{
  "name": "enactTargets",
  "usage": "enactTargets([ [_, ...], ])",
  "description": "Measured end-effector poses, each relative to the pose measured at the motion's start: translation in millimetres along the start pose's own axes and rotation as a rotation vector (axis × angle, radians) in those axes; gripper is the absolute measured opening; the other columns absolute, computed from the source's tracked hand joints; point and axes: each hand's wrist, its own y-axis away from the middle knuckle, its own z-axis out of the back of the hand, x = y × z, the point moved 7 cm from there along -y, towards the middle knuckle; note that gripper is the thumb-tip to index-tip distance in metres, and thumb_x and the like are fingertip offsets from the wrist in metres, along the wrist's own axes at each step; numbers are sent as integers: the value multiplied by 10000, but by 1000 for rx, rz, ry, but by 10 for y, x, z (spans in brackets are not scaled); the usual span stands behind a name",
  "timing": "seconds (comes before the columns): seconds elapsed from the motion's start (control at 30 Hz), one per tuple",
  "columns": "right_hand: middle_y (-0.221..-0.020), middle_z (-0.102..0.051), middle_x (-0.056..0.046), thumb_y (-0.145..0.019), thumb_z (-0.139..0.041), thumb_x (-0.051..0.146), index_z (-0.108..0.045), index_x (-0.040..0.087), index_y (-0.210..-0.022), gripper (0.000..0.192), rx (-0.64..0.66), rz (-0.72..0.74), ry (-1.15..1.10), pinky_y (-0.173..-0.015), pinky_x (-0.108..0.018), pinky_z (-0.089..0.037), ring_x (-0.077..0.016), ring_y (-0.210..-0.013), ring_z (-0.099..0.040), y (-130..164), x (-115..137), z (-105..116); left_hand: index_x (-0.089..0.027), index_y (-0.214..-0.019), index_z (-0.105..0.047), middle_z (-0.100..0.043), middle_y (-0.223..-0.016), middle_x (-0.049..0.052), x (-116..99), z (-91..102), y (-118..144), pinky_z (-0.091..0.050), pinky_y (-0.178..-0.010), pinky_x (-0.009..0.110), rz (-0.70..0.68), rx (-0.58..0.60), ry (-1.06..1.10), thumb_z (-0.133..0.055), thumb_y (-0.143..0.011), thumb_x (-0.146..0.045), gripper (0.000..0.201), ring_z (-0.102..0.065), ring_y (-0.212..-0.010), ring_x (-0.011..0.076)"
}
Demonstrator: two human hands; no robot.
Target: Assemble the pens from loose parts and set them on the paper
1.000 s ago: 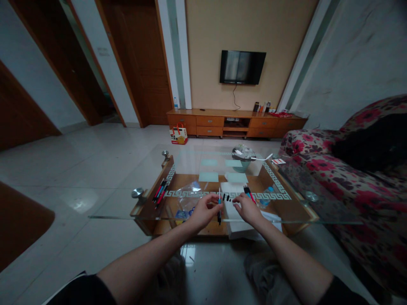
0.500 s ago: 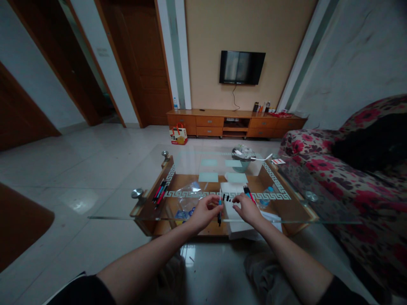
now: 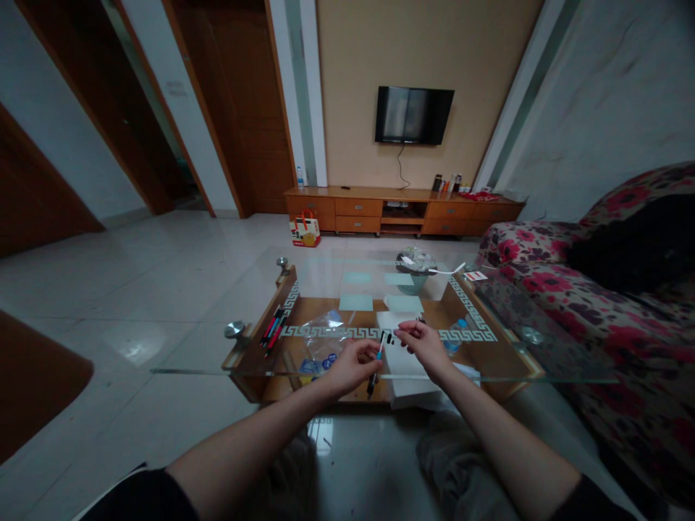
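Note:
My left hand (image 3: 358, 365) is closed in a pinch around a pen (image 3: 372, 386) with a black lower end and a blue part at the fingertips. A thin white piece with a dark tip rises from the pen's upper end. My right hand (image 3: 426, 347) hovers just to the right, its thumb and fingertips pressed together. Whatever they hold, if anything, is too small to make out. Between the hands lie small black pieces (image 3: 389, 339) on the glass table (image 3: 190, 362). Pens (image 3: 421, 320) at the right are mostly hidden behind my right hand.
Several pens (image 3: 274, 331), black, red and blue, lie at the table's left. Under the glass are a clear plastic bag (image 3: 326, 329), a white box (image 3: 402, 387) and a bottle (image 3: 460, 325). A wastebasket (image 3: 415, 281) stands beyond; a flowered sofa (image 3: 543, 253) is at the right.
My right hand has moved up slightly and its fingertips have come together near the pen's top. The pen in my left hand has tilted, its upper end leaning right.

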Motion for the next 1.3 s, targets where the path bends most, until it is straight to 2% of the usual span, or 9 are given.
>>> enactTargets([
  [0.13,-695,-635,-9,-670,-749,453,-639,164,-925,401,35,9,-38,-478,-219,-358,-123,-579,-554,46,77,-64,-157,-1016,-647,-596,-808,16,75,-37,15,-493,-530,226,38,58,-28,-753,-702,-359,388,-585,-568,98],
  [0.27,-724,-642,-16,-660,-758,449,-641,158,-907,399,63,34,-40,-495,-225,-382,-119,-597,-555,67,127,-111,-158,-1012,-661,-592,-795,16,86,-44,18,-491,-546,224,19,86,-81,-745,-712,-368,376,-582,-596,104],
  [0.73,-672,-631,8,-657,-776,434,-658,167,-874,364,89,68,-36,-518,-234,-385,-112,-580,-538,85,158,-148,-139,-1037,-653,-598,-824,23,48,-40,17,-471,-586,214,3,99,-210,-703,-742,-349,366,-569,-643,101],
  [1.3,-685,-654,-4,-648,-791,395,-652,161,-913,380,150,27,-49,-550,-244,-392,-116,-592,-544,123,155,-199,-143,-1066,-633,-580,-800,10,115,-39,8,-466,-580,231,20,116,-161,-702,-753,-347,380,-581,-623,106],
])
